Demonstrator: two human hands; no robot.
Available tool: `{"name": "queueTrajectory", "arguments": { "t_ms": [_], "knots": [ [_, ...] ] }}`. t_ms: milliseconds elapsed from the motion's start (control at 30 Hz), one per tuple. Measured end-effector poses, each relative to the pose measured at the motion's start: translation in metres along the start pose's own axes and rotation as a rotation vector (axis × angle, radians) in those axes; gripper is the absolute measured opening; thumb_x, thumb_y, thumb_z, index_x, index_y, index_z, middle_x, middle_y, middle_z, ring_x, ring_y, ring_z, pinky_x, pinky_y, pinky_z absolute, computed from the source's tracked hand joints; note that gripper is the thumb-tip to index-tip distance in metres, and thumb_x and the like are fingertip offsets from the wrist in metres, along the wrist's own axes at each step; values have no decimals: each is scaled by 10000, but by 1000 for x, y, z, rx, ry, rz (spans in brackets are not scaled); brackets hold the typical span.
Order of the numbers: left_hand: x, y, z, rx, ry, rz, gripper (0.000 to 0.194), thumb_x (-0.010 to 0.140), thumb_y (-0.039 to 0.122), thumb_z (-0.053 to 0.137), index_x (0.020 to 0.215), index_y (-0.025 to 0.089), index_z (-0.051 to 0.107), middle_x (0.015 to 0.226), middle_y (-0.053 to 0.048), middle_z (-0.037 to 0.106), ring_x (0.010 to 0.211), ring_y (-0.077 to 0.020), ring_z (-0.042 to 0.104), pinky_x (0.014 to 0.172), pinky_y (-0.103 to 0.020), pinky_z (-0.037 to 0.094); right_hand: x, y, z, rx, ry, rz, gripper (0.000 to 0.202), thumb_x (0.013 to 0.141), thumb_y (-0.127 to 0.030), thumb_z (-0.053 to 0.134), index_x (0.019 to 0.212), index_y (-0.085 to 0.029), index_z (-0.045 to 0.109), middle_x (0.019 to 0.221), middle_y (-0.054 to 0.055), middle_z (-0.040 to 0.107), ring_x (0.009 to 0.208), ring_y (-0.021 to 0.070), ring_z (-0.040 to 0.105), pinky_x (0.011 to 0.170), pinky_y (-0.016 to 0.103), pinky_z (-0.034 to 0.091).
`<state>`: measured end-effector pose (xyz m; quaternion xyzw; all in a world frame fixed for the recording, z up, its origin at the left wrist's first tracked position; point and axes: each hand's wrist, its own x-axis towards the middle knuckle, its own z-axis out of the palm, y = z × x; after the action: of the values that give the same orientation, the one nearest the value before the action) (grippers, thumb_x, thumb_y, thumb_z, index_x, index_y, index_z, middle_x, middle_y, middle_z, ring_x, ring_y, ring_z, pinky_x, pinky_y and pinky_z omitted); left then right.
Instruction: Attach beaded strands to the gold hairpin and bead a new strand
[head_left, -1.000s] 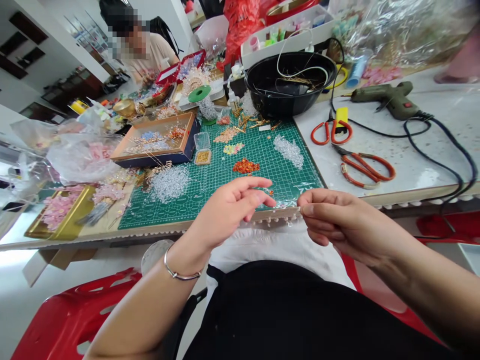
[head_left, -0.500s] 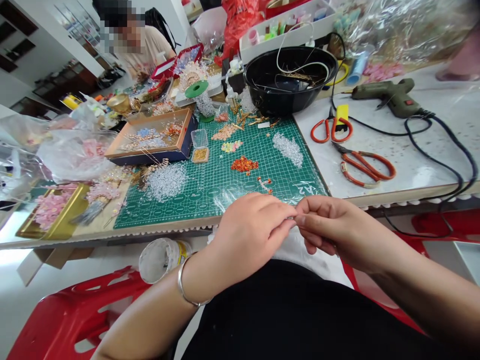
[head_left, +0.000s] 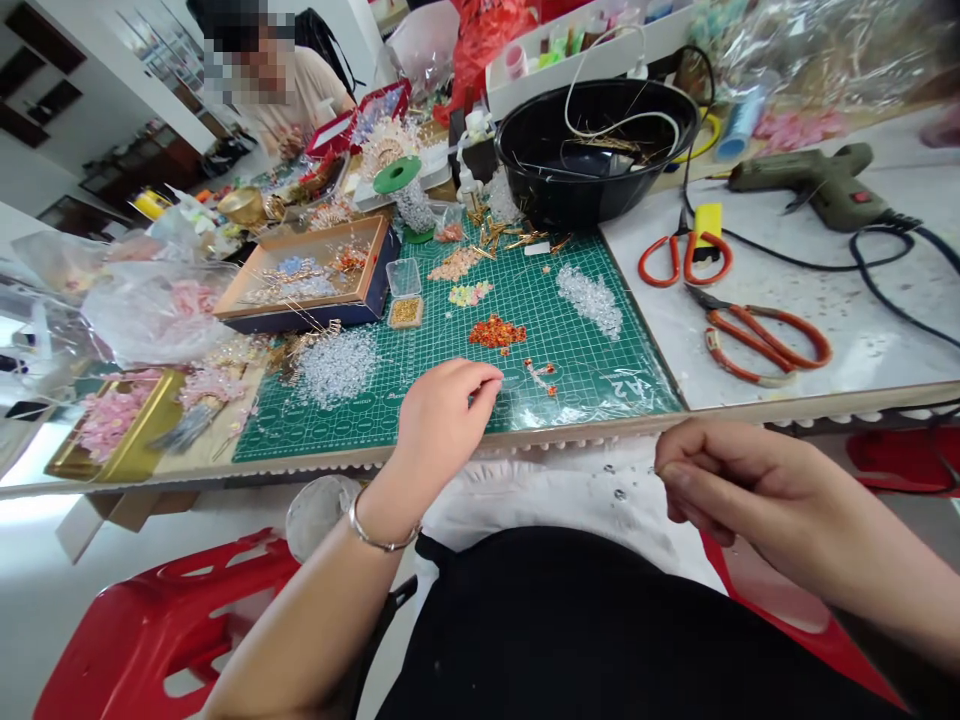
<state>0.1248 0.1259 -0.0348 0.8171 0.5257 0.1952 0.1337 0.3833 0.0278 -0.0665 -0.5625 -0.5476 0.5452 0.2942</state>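
My left hand [head_left: 444, 415], a silver bangle on its wrist, is over the near edge of the green cutting mat [head_left: 360, 422]. Its thumb and forefinger meet at the tips; whatever may be between them is too small to make out. Just beyond the fingertips lies a pile of orange-red beads [head_left: 497, 333]. A small wired sprig with orange-red ends [head_left: 540, 376] rests to their right. My right hand [head_left: 739, 480] is held in front of the table edge, thumb and forefinger pinched. What it pinches, if anything, cannot be made out. Below, a white cloth [head_left: 510, 500] covers my lap.
Clear beads [head_left: 337, 365] and a second clear pile [head_left: 591, 300] lie on the mat. Behind stands a black bowl [head_left: 592, 190]. To the right are red-handled pliers [head_left: 772, 335], scissors [head_left: 684, 258] and a glue gun [head_left: 817, 185]. Another person [head_left: 300, 90] sits across.
My hands were together at the fingertips and have parted. The left has moved left and away from me over the mat; the right has moved right and slightly nearer.
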Motion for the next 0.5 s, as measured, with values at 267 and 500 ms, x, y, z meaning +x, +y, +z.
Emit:
{"name": "queueTrajectory", "arguments": {
  "t_ms": [267,500],
  "knots": [
    [35,-5,38,76,-116,43,117,872,185,626,771,184,686,917,-56,684,894,-220,626,800,-376,504,21,3,1,172,-140,-20,343,941,-500,576,797,-191,612,683,5,618,621,119,566,623,247,482],
    [22,15,26,18,-100,125,152,958,176,489,872,171,614,865,-18,669,760,-138,603,647,-275,451,28,-10,-2,277,-89,-48,262,931,-442,619,834,-199,637,718,8,615,693,139,593,670,250,496]
  ]
}}
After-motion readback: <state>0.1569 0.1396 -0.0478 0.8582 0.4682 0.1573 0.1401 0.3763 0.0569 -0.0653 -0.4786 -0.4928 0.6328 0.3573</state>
